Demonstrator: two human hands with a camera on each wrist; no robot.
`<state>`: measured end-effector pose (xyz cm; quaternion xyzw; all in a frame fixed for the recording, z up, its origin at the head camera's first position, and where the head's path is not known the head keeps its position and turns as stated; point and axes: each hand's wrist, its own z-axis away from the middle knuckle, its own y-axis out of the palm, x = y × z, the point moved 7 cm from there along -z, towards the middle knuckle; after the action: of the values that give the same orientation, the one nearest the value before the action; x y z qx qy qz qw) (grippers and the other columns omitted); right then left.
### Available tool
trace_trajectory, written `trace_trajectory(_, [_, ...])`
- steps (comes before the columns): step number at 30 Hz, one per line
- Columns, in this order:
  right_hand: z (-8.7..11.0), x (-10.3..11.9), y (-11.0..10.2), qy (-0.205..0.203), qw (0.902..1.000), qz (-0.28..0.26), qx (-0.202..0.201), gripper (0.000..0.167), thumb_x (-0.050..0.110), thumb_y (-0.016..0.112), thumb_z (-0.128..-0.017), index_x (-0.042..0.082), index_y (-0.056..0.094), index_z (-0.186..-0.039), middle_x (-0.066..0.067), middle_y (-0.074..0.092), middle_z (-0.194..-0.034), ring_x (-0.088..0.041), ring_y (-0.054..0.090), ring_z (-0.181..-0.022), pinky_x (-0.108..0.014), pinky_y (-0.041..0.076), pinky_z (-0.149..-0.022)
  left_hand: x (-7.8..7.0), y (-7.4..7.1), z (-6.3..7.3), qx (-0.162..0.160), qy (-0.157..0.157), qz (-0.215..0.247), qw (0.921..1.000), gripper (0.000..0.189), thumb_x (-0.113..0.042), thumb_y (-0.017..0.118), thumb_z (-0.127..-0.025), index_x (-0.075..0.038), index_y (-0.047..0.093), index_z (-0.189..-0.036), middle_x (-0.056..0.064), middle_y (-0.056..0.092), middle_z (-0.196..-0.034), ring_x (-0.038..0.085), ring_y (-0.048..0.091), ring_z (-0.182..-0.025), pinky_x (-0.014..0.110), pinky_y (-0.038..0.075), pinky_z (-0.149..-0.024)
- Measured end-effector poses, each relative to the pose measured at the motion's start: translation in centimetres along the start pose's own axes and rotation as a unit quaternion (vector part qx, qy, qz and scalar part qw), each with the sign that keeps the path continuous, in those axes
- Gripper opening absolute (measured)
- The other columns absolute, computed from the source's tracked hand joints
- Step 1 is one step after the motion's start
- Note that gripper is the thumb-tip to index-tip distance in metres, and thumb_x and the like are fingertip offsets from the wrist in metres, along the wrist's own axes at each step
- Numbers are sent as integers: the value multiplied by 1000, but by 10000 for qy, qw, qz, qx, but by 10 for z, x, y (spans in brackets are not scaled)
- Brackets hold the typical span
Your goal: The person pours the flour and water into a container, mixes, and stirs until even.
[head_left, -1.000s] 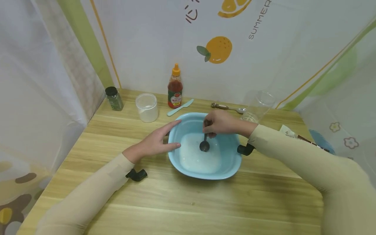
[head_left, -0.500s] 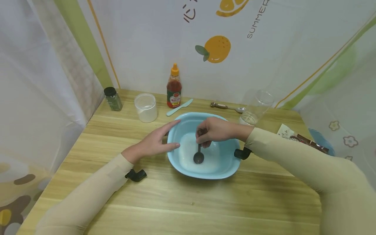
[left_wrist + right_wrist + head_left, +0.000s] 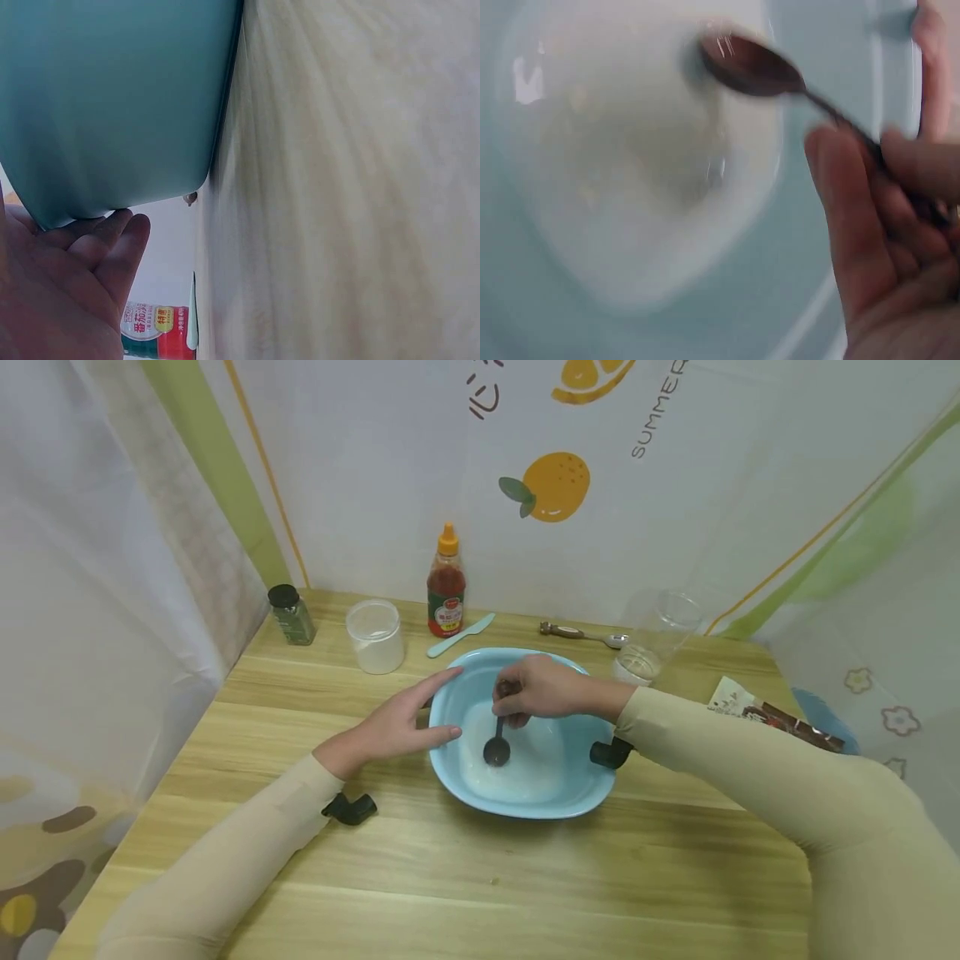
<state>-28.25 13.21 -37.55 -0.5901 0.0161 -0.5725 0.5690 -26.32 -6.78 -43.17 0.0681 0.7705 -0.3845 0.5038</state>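
Far left on the desk (image 3: 465, 902), greenish jar (image 3: 295, 620), black lid. Next right, clear tub (image 3: 377, 647). Then red sauce bottle (image 3: 446, 589), yellow cap, upright; pale green knife (image 3: 462, 635) lying just beside it. Farther right, brown-handled spoon (image 3: 570, 632) near a clear cup (image 3: 663, 631). Packet (image 3: 787, 722) at right. Behind, I see white curtain (image 3: 375, 485), orange fruit print (image 3: 558, 487).

Soft, even light fills the head view, leaving a faint shadow on the tabletop (image 3: 480, 902) under the basin (image 3: 576, 739) and a pale sheen along its rim. Toward the lower right, the right sleeve (image 3: 780, 793) looks stretched. The left wrist view is hazier and dimmer, wood grain soft. In the right wrist view, the spoon (image 3: 754, 66) and right hand (image 3: 885, 240) blur; white glints dot the cloudy liquid (image 3: 622, 247).
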Motion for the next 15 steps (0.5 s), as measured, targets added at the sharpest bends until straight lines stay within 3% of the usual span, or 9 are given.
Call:
trace_trajectory(2, [1, -3, -9, 183, 9989, 107, -429, 12, 14, 74, -108, 5, 78, -100, -2, 79, -84, -15, 79, -78, -40, 67, -77, -1, -1, 0, -10, -6, -4, 10000, 92, -28, 77, -102, -10, 27, -177, 15, 47, -171, 33, 60, -145, 54, 53, -117])
trace_trajectory(4, [4, -7, -14, 464, 9972, 187, -560, 11, 11, 75, -106, 5, 78, -97, -3, 79, -80, -16, 78, -75, -42, 67, -76, -1, -1, 0, -2, 11, -31, 10000, 92, -28, 77, -102, -10, 27, -177, 15, 46, -171, 33, 59, -145, 54, 53, -117])
trace_trajectory(7, [4, -4, -4, 491, 9988, 66, -54, 11, 12, 76, -106, 6, 77, -97, -4, 79, -81, -18, 79, -77, -46, 68, -79, -1, -2, -1, -19, 40, -70, 10000, 91, -29, 77, -102, -10, 28, -177, 15, 47, -171, 32, 60, -145, 54, 53, -117])
trace_trajectory(9, [0, 4, 6, 252, 9991, -95, 325, 12, 16, 76, -107, 7, 77, -99, -3, 80, -87, -18, 80, -81, -45, 69, -82, -1, -2, 0, -31, 67, -69, 9999, 91, -29, 77, -102, -11, 28, -177, 15, 47, -171, 32, 60, -144, 54, 54, -115])
trace_trajectory(11, [-5, 11, 13, -23, 9987, -251, 432, 13, 18, 75, -108, 7, 77, -101, -3, 81, -90, -17, 81, -85, -44, 69, -83, -1, -3, 1, -36, 90, -84, 9999, 91, -29, 76, -103, -10, 27, -177, 15, 47, -171, 32, 60, -144, 54, 55, -114])
trace_trajectory(15, [-10, 10, 2, 68, 9995, -45, -314, 14, 17, 74, -108, 7, 78, -99, -2, 80, -86, -15, 79, -80, -38, 67, -78, -2, -2, 1, 0, 113, -116, 9999, 91, -30, 76, -103, -10, 26, -177, 15, 44, -173, 33, 58, -147, 53, 55, -115])
